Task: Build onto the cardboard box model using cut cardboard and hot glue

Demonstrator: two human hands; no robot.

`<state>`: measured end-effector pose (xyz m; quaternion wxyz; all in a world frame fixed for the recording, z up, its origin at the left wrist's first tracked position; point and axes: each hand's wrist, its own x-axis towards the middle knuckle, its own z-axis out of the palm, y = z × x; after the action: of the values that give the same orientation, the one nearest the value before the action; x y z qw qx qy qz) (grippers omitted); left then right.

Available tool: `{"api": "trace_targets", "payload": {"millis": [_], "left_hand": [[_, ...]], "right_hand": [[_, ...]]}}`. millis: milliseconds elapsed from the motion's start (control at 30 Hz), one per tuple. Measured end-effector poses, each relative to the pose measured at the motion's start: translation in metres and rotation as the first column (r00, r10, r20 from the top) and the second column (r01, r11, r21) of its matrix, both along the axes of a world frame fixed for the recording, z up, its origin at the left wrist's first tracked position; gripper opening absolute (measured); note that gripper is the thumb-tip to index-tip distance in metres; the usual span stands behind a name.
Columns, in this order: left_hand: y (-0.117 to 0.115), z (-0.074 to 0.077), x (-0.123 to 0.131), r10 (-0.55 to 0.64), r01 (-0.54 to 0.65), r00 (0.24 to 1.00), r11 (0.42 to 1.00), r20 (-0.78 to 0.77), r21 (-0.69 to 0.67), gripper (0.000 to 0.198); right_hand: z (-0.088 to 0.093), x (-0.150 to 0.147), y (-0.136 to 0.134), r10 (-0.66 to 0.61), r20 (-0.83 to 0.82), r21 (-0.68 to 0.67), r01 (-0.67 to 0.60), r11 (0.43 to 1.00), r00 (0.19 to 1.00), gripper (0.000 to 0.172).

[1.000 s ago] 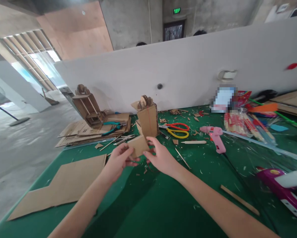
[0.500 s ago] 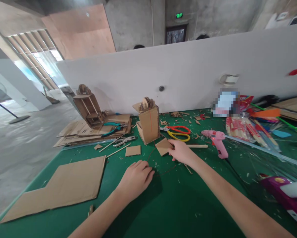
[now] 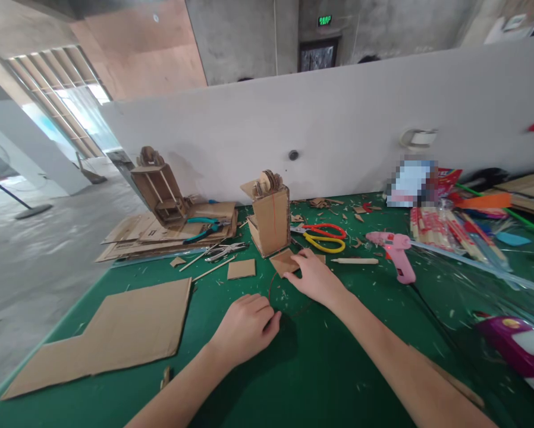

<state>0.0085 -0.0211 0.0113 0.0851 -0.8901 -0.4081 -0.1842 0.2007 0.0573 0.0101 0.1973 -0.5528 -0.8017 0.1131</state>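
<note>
My right hand (image 3: 315,277) reaches forward over the green table (image 3: 338,368). Its fingertips grip the edge of a small cardboard piece (image 3: 282,261) that lies flat just in front of a cardboard box model (image 3: 271,221). My left hand (image 3: 245,328) rests on the table nearer to me with its fingers curled under; what they hold, if anything, is hidden. A thin red wire (image 3: 270,290) curves across the table between the two hands. A second small cardboard square (image 3: 241,268) lies loose to the left.
A large cardboard sheet (image 3: 115,333) lies at the left edge. Behind it sit stacked cardboard, a cardboard frame model (image 3: 159,189) and pliers (image 3: 202,229). Scissors (image 3: 323,236), a wooden stick (image 3: 355,261) and a pink glue gun (image 3: 394,251) are on the right. A grey partition closes the back.
A second ago both hands held cardboard up in front of the box. One square now lies on the table, my left hand has dropped down, and my right hand has set its piece down.
</note>
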Motion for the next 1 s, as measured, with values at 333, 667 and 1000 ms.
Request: {"api": "trace_targets", "payload": {"millis": [333, 667, 1000], "left_hand": [[0.012, 0.011, -0.017, 0.121, -0.122, 0.993, 0.991, 0.006, 0.057, 0.039], [0.037, 0.035, -0.204, 0.621, -0.645, 0.761, 0.693, -0.188, -0.322, 0.055], [-0.021, 0.043, -0.173, 0.559, -0.511, 0.825, 0.672, -0.086, -0.535, 0.038]], "right_hand": [[-0.004, -0.003, -0.002, 0.011, 0.026, 0.064, -0.012, 0.998, 1.0, 0.036], [0.0, -0.008, -0.004, 0.007, 0.115, 0.071, -0.015, 0.997, 0.993, 0.047], [0.001, -0.01, -0.007, -0.019, 0.14, 0.08, 0.008, 0.997, 0.99, 0.038]]}}
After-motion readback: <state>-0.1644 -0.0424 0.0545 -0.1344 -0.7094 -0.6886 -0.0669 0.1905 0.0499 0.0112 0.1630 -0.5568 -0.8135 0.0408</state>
